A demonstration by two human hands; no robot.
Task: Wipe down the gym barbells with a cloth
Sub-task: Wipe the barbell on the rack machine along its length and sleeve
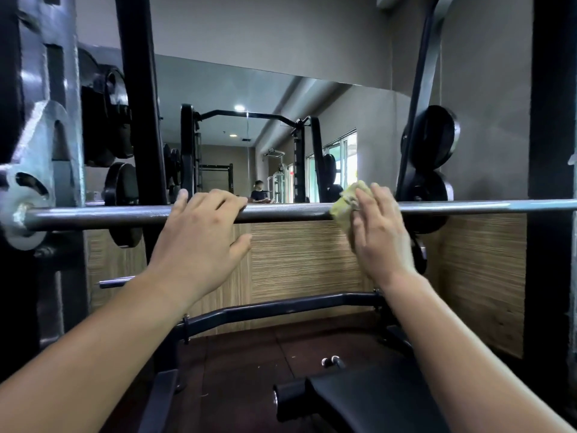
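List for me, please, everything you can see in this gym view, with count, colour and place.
barbell: one, grey steel, horizontal across the middle
cloth: one, yellow, on the barbell right of centre
weight plates: several, black, on rack pegs left and right
rack: one, black and grey, framing the view
bench: one, black, bottom centre
mirror: one, on the wall behind the barbell
left hand: one, fingers curled over the barbell left of centre
right hand: one, pressing the cloth to the barbell

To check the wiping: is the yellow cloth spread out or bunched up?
Bunched up. The yellow cloth is a crumpled wad that the right hand presses against the barbell.
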